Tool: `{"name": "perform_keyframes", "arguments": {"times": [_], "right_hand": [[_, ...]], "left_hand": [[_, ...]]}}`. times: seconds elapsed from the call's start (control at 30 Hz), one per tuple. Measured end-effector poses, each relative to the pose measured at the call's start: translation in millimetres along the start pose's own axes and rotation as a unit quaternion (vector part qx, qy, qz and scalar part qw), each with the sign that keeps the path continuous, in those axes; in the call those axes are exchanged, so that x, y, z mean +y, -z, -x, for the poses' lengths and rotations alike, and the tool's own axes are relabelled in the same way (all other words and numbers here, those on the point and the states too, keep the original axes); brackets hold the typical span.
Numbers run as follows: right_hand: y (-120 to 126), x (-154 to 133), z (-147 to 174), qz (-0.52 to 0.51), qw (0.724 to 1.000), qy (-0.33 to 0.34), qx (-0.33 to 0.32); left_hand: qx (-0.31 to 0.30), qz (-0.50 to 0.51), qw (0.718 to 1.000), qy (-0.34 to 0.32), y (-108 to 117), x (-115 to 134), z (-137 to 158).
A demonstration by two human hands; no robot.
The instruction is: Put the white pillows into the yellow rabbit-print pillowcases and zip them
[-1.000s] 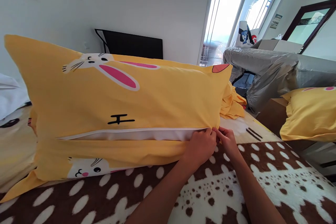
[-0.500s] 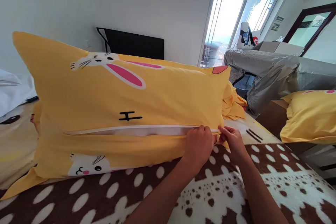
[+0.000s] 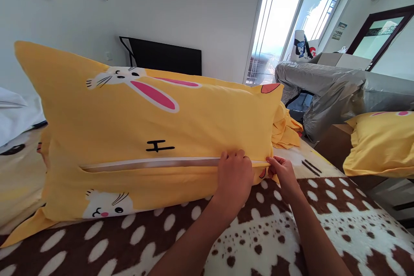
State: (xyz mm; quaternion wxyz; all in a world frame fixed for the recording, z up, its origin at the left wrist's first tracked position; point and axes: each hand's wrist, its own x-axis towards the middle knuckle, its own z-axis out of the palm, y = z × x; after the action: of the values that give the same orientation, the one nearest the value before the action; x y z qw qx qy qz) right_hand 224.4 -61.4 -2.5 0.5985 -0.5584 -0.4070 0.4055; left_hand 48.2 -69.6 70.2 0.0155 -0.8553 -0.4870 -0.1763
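Note:
A plump yellow pillowcase (image 3: pixel 207 125) printed with white rabbits stands on its long side, a pillow inside it. Along its lower front runs a long slit edged with a white zipper strip (image 3: pixel 155 162), and a pale inner surface shows through the gap. My left hand (image 3: pixel 235 177) is closed over the slit's edges toward the right; its fingertips are partly hidden, and I cannot make out a zipper pull. At the slit's right end, my right hand (image 3: pixel 280 171) pinches the pillowcase's edge between thumb and fingers.
Beneath lies a brown and white spotted blanket (image 3: pixel 139 235). Crumpled yellow fabric (image 3: pixel 286 127) sits behind the pillowcase's right end. Another yellow pillow (image 3: pixel 380 144) is at the far right, near furniture wrapped in grey plastic (image 3: pixel 336 82). White cloth (image 3: pixel 19 112) lies at left.
My left hand has slid leftward along the slit, and the visible gap has become shorter and narrower. My right hand keeps its pinch at the right end.

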Motion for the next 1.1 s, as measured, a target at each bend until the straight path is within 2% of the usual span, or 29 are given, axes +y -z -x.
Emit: {"name": "perform_keyframes", "arguments": {"times": [0.17,0.27,0.4,0.57,0.63,0.7,0.77,0.8,0.87,0.97,1.03,1.1], "right_hand": [[-0.1,3.7,-2.4,0.065,0.998,0.023,-0.002],[0.5,7.3,-3.8,0.095,0.995,0.039,-0.003],[0.4,10.1,-5.8,0.145,0.988,0.061,-0.001],[-9.4,-3.3,11.4,0.245,0.962,0.112,0.04],[-17.7,-15.6,30.7,0.318,0.927,0.185,0.079],[-29.6,-29.5,53.6,0.409,0.858,0.299,0.085],[-45.9,-43.3,74.9,0.481,0.782,0.395,0.019],[-55.7,-50.2,83.6,0.504,0.757,0.416,-0.03],[-77.1,-64.0,95.6,0.556,0.716,0.407,-0.109],[-106.6,-81.9,101.9,0.637,0.672,0.347,-0.151],[-120.0,-87.0,100.5,0.664,0.66,0.316,-0.155],[-127.0,-84.3,95.9,0.661,0.67,0.303,-0.148]], "left_hand": [[0.037,-0.015,0.999,-0.005,0.5,-2.8,0.4],[0.025,-0.007,1.0,-0.018,3.2,-6.2,0.8],[-0.005,-0.007,0.999,-0.034,15.5,-26.9,8.2],[0.035,-0.015,0.998,-0.047,27.9,-56.2,42.0],[0.059,0.008,0.996,-0.06,28.0,-60.4,56.5],[0.077,0.028,0.994,-0.074,26.5,-61.1,66.4],[0.085,0.042,0.992,-0.088,25.4,-60.3,71.4],[0.086,0.051,0.991,-0.094,25.6,-59.8,72.7],[0.086,0.077,0.988,-0.1,27.6,-59.2,74.8],[0.088,0.126,0.983,-0.099,32.5,-61.4,78.5],[0.081,0.136,0.982,-0.101,34.4,-65.1,80.7],[0.069,0.119,0.986,-0.094,34.7,-70.6,81.5]]}}
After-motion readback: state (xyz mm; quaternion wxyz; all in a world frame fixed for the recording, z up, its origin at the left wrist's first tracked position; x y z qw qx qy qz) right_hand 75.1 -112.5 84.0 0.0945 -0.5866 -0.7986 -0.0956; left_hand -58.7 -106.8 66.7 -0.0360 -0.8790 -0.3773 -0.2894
